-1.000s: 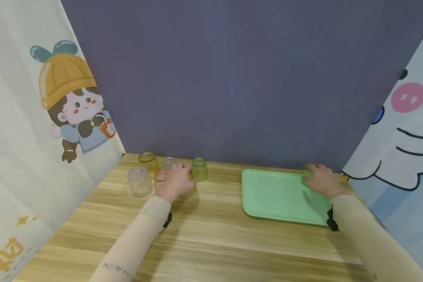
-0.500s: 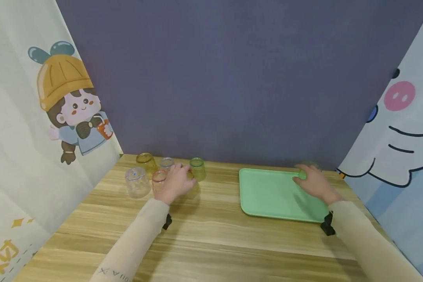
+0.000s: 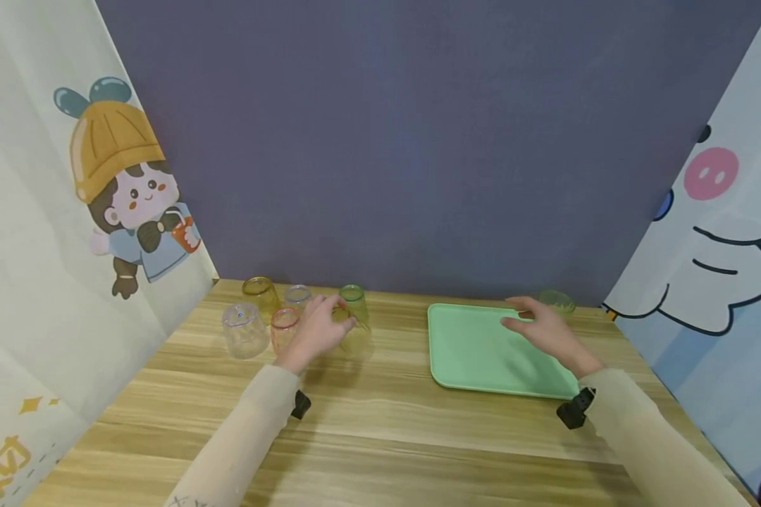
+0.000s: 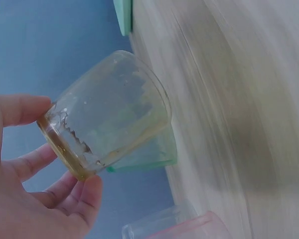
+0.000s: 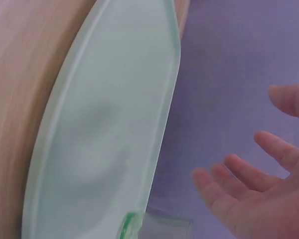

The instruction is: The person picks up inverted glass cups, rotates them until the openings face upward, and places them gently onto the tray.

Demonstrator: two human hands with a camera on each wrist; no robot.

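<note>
My left hand (image 3: 317, 331) pinches a pale amber glass (image 4: 112, 109) by its thick base, thumb and fingertips on either side. The glass has its mouth downward and appears raised off the tabletop. Behind it stands a green glass (image 3: 353, 303). A pink-rimmed glass (image 3: 284, 329) is just left of that hand. On the other side, my right hand (image 3: 548, 334) hovers over the light green tray (image 3: 475, 352), fingers spread and holding nothing. A second green glass (image 3: 557, 301) stands by the tray's far right corner, apart from the right hand.
Left of the left hand stand a clear glass (image 3: 244, 334), a darker amber glass (image 3: 261, 296) and a pale lilac glass (image 3: 298, 296). A dark grey panel (image 3: 387, 155) rises behind the wooden table (image 3: 380, 422), with printed curtains at both sides.
My right hand has let go of the green glass and drawn back leftward over the tray. My left hand, still pinching the amber glass, has moved it slightly right and up.
</note>
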